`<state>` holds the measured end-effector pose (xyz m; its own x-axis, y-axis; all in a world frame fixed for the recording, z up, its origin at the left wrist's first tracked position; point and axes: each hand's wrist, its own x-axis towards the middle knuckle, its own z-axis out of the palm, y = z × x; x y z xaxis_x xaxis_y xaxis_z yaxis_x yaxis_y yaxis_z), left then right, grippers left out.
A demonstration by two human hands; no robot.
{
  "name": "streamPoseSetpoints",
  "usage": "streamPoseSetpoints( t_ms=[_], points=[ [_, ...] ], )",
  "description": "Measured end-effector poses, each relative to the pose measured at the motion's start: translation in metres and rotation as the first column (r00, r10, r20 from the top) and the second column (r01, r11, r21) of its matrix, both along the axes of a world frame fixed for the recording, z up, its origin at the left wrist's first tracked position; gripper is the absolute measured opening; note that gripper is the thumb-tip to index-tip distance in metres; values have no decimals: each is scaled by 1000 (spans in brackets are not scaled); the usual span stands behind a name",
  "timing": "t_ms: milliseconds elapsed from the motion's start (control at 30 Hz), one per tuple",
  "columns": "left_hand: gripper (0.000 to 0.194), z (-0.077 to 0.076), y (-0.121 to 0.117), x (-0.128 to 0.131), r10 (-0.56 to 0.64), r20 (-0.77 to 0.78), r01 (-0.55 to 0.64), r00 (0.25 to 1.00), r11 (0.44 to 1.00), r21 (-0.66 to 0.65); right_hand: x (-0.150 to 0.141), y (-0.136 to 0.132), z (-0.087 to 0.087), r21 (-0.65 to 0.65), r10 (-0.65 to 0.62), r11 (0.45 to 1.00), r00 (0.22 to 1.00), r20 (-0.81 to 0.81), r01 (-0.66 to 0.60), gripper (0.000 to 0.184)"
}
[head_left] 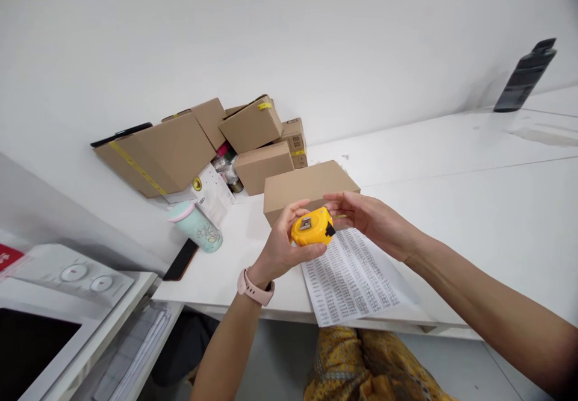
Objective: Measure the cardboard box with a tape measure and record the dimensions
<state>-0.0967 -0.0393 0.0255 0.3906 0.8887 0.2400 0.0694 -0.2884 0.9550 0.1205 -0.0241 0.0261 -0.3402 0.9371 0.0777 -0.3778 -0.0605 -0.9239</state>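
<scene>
A yellow tape measure (311, 226) with a metal clip and a black patch at its mouth rests in my left hand (289, 238), thumb along the near side and fingers curled over the far side. A pink watch band circles that wrist. My right hand (370, 220) is beside the tape's mouth, its fingers bent around a short strip of yellow blade; the fingertips are partly hidden. Just behind both hands a closed cardboard box (307, 184) lies on the white table. Below them is a printed sheet of paper (347, 280), reaching over the table's front edge.
Several cardboard boxes (257, 124) are stacked against the wall. A mint tumbler (198, 229) stands at left beside a dark flat case (180, 261). Further left is a white microwave (67, 292) on a shelf. A dark bottle (524, 79) stands at the far right.
</scene>
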Motion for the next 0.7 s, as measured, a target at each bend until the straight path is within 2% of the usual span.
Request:
streamPoseSetpoints(
  t_ms=[67,133,200,267,367,533,700],
  points=[
    [79,2,1,-5,-9,72,14,997,997,-70,7,6,2,-57,3,998,1000,-23,-4,32],
    [76,6,5,-15,34,116,-21,993,993,-117,19,17,6,-93,-29,995,998,-57,23,26],
    [72,12,14,-30,118,142,-99,983,986,-137,36,33,11,-95,-91,992,992,-88,83,15],
    [68,20,28,-49,228,174,-201,958,967,-158,53,53,15,-85,-157,985,983,-97,149,13],
    [57,29,58,-78,409,202,-365,890,904,-224,69,89,16,-105,-251,964,967,-35,246,10],
    [41,26,103,-111,524,156,-463,837,831,-310,64,138,-3,-150,-348,921,932,106,361,20],
    [37,15,122,-124,549,99,-481,830,794,-372,49,159,-25,-97,-409,892,881,240,441,25]
  ],
)
